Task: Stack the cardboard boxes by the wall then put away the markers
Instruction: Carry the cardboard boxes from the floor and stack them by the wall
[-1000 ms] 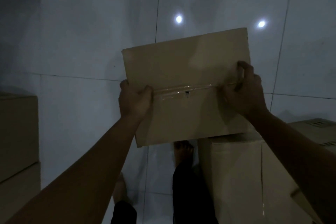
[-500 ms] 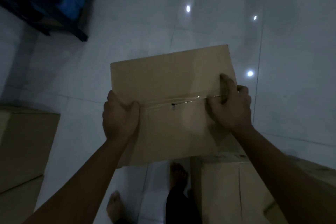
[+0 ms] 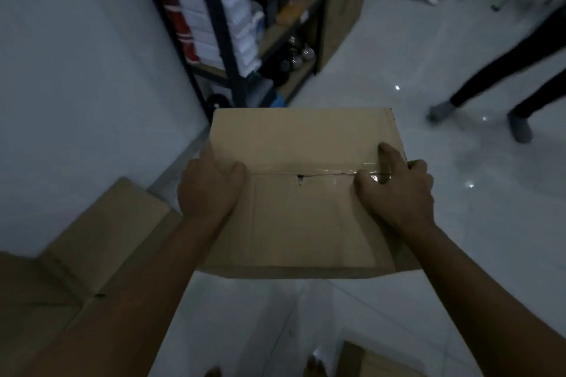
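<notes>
The person holds a taped cardboard box (image 3: 306,193) in the air above the pale tiled floor (image 3: 428,254); the left hand (image 3: 208,190) grips its left edge with thumb on top, fingers curled round the side; the right hand (image 3: 398,190) clasps the right edge, forefinger stretched along the lid; more cardboard boxes (image 3: 92,239) lie by the wall (image 3: 76,70) at the left; a dark shelf rack (image 3: 226,40) stands beyond; another person's legs (image 3: 505,79) show at the right.
</notes>
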